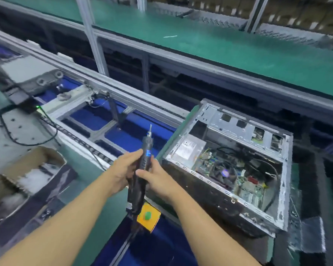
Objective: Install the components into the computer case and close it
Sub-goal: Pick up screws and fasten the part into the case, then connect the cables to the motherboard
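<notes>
Now beside one open computer case (227, 169): readying one electric screwdriver (142, 166), held bit-upward.

Counted by size: one case just right of the fingers, uncovered, showing boards and cables; one cardboard box (27, 169) well left of them; one screwdriver gripped by two hands, left hand (121, 167) wrapped round the barrel, right hand (158, 177) curled on its right side; one yellow button block (148, 215) just below the fingers. Advised: turn the bit down, seat it squarely in a screw head before triggering, steady with both hands.
</notes>
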